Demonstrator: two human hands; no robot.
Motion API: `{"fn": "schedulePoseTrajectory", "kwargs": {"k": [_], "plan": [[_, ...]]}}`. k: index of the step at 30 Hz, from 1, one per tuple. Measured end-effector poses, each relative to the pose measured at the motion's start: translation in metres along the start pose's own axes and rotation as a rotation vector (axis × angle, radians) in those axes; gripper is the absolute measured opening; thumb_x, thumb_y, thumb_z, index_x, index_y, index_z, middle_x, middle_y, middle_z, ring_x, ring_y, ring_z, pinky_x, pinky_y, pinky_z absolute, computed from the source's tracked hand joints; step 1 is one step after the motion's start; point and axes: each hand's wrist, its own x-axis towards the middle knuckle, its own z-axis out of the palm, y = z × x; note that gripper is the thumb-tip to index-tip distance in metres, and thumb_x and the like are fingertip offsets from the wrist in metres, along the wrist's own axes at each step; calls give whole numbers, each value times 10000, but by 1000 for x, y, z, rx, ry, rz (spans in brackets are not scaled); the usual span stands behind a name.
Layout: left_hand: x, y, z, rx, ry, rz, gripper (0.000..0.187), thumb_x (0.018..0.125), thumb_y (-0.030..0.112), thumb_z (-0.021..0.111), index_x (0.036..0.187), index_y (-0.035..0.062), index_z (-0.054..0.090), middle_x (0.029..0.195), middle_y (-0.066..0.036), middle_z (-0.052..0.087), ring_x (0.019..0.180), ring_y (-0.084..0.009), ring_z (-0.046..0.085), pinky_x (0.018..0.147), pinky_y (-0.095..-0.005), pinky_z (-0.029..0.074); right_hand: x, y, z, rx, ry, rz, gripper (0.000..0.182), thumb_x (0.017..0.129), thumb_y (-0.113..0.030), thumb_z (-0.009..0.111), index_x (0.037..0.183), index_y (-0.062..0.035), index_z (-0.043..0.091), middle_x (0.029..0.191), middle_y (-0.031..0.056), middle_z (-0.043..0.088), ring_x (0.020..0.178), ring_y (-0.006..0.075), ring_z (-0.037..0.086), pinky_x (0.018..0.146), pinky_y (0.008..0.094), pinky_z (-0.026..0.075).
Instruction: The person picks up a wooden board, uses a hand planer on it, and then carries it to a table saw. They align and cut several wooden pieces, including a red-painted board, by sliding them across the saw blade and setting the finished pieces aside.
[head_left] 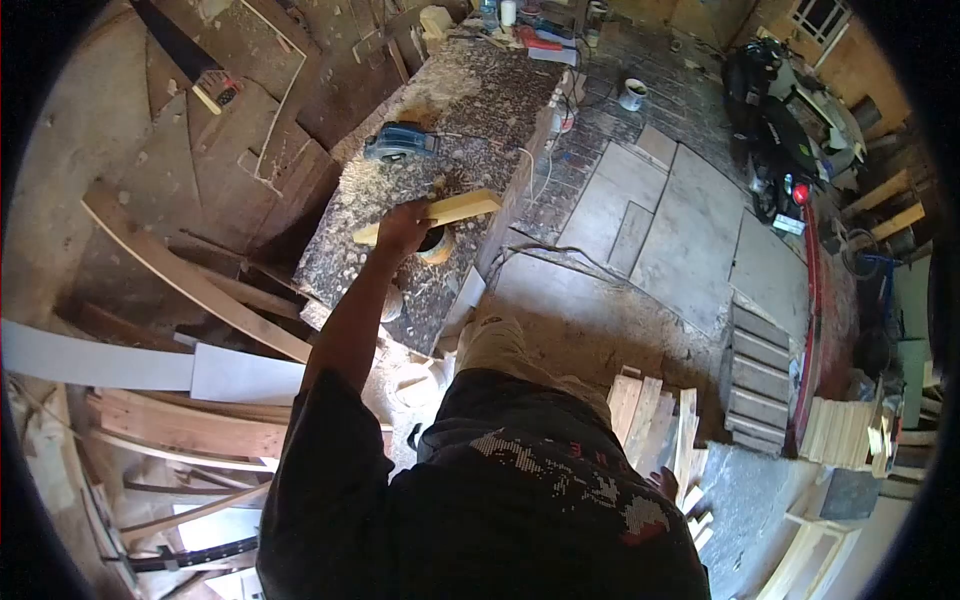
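Observation:
My left hand (405,228) is closed around a short, pale wooden piece (465,207) above the workbench (465,110). Just below that piece, a round container (436,250) with a dark top is partly covered by my hand and the wood. A blue power tool (400,142) lies on the bench beyond my hand. Low at my right side, my right hand (665,483) shows only in part past my shirt. Its fingers look apart, close to a stack of wooden strips (640,410), and I see nothing held in it.
Curved boards (190,265) and offcuts crowd the left side. A handsaw (190,55) lies at upper left. Flat panels (680,230) cover the floor to the right, with a cup (633,94) farther back. A motorcycle (775,130) stands at the far right; cables run beside the bench.

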Motion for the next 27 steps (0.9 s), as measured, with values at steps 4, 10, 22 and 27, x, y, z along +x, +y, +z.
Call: {"fn": "schedulePoseTrajectory", "kwargs": {"k": [4, 10, 22, 27], "plan": [[76, -57, 34, 201, -4, 14, 301, 840, 291, 674, 1099, 145, 630, 985, -148, 683, 946, -374, 644, 808, -491, 507, 77, -50, -21, 63, 203, 15, 377, 902, -273, 648, 1187, -54, 537, 1076, 152, 576, 997, 346, 608, 792, 547, 538], [155, -163, 56, 242, -42, -63, 359, 851, 277, 666, 1178, 137, 621, 1105, -146, 672, 1068, -354, 618, 934, -468, 481, 246, -131, 91, -22, 250, -87, 416, 880, -294, 670, 1206, -50, 585, 1125, 187, 616, 959, 317, 627, 779, 484, 541], [254, -274, 167, 159, -84, -216, 342, 833, 318, 688, 1140, 171, 654, 1103, -122, 672, 1068, -344, 619, 934, -470, 490, 524, -500, 617, -868, -582, -1162, 318, 963, -345, 571, 1054, -51, 652, 801, 30, 679, 621, 105, 608, 562, 276, 492], [281, -192, 192, 262, -291, -525, 346, 887, 287, 647, 1226, 219, 633, 1116, -92, 682, 1037, -303, 631, 930, -458, 486, 457, -654, 819, -841, -1002, -1201, 410, 969, -400, 575, 1128, -30, 647, 1028, 115, 686, 977, 258, 660, 827, 380, 514]]}}
